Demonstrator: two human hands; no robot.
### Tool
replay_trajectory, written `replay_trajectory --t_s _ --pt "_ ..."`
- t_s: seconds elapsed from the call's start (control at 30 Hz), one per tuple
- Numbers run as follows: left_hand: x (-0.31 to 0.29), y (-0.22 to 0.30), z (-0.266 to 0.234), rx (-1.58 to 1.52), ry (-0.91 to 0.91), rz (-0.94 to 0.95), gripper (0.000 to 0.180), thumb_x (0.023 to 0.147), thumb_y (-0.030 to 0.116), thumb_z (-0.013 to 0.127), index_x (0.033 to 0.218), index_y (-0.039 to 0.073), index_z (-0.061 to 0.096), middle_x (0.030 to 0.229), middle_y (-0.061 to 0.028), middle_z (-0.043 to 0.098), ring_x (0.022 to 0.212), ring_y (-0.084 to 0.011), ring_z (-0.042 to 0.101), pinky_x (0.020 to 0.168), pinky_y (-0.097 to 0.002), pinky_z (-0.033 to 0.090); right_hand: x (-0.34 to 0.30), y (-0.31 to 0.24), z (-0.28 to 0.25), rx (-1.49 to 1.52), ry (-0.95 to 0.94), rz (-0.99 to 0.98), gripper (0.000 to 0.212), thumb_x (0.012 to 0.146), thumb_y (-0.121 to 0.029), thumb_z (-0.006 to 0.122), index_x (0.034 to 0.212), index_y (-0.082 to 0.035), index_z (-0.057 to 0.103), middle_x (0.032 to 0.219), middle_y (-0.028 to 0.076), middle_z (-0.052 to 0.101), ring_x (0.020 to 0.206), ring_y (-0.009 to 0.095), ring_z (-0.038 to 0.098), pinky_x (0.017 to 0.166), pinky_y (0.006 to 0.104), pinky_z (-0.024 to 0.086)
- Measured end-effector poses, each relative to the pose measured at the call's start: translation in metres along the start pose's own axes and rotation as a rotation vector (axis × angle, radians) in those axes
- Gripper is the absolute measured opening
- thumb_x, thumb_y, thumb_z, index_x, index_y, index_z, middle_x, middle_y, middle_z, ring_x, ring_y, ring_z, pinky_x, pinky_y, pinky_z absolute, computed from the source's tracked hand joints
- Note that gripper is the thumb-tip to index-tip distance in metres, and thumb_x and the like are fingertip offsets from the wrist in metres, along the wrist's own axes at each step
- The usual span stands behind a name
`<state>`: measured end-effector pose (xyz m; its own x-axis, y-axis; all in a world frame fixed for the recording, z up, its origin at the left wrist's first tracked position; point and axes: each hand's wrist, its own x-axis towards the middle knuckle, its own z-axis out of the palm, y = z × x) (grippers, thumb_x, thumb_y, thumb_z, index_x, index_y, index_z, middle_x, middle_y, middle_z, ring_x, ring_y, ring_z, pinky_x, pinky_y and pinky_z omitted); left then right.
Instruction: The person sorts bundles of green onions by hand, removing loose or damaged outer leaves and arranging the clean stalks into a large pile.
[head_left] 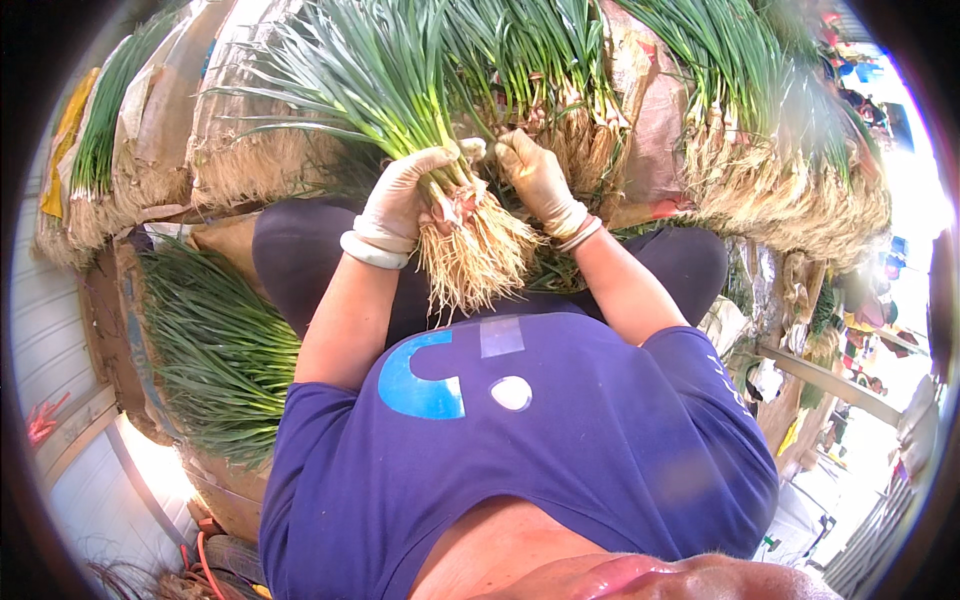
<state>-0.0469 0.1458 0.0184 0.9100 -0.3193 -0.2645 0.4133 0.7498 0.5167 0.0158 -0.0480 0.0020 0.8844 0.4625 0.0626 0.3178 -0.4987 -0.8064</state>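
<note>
My left hand (pixel 393 200), in a pale glove, is wrapped round a thick bunch of green garlic (pixel 400 110). Its long leaves fan up and away to the far left. Below the grip, pinkish stem bases and a shaggy mass of pale roots (pixel 475 245) hang over my lap. Just right of the bunch, my gloved right hand (pixel 535 175) is closed, its fingers curled in near the stems. A thin green strand runs to its fingertips, but what they pinch is too small to make out.
More rooted green garlic (pixel 545 80) lies straight ahead, with another heap (pixel 740 130) at the far right. Sacking-covered bundles (pixel 245 150) stand at the far left. A leafy pile (pixel 215 350) lies beside me on the left. My dark-clad knees (pixel 690 265) flank the bunch.
</note>
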Motion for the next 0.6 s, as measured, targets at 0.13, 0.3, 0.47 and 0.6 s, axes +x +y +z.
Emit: replay_trajectory --t_s 0.13,0.3,0.47,0.6 --pt "-0.003 0.008 0.014 -0.049 -0.087 0.091 0.051 0.076 0.023 0.065 0.114 -0.009 0.051 0.106 -0.0192 0.059 0.086 -0.0267 0.061 0.072 -0.0338 0.052 -0.06 0.107 -0.006 -0.603 -0.68 -0.351 0.019 0.086 -0.017 0.052 0.1 -0.009 0.062 0.086 0.018 0.065 0.081 0.031 0.063 0.071 0.04 0.051" --pt "-0.004 0.007 0.01 -0.032 -0.057 0.125 0.047 0.079 0.024 0.062 0.111 -0.009 0.053 0.088 -0.0184 0.061 0.071 -0.0254 0.06 0.06 -0.0327 0.051 0.004 0.072 -0.045 -0.5 -0.499 -0.003 0.028 0.091 -0.023 0.047 0.109 -0.008 0.062 0.11 0.011 0.063 0.1 0.027 0.06 0.089 0.0349 0.047" --pt "0.002 0.004 0.005 -0.064 0.013 0.125 0.047 0.079 0.022 0.061 0.114 -0.01 0.053 0.095 -0.0164 0.062 0.08 -0.0291 0.063 0.063 -0.0327 0.054 0.109 0.046 -0.059 -0.53 -0.037 0.527 0.025 0.092 -0.029 0.051 0.097 -0.006 0.06 0.079 0.004 0.065 0.066 0.012 0.059 0.066 0.0286 0.047" --pt "0.009 0.004 -0.012 -0.128 -0.123 0.035 0.05 0.08 0.019 0.06 0.118 -0.011 0.048 0.101 -0.0178 0.06 0.082 -0.0301 0.062 0.067 -0.0348 0.053 0.126 0.066 -0.055 -0.23 0.137 0.473 0.014 0.087 -0.021 0.057 0.09 -0.008 0.062 0.076 0.006 0.066 0.059 0.013 0.06 0.052 0.0283 0.046"
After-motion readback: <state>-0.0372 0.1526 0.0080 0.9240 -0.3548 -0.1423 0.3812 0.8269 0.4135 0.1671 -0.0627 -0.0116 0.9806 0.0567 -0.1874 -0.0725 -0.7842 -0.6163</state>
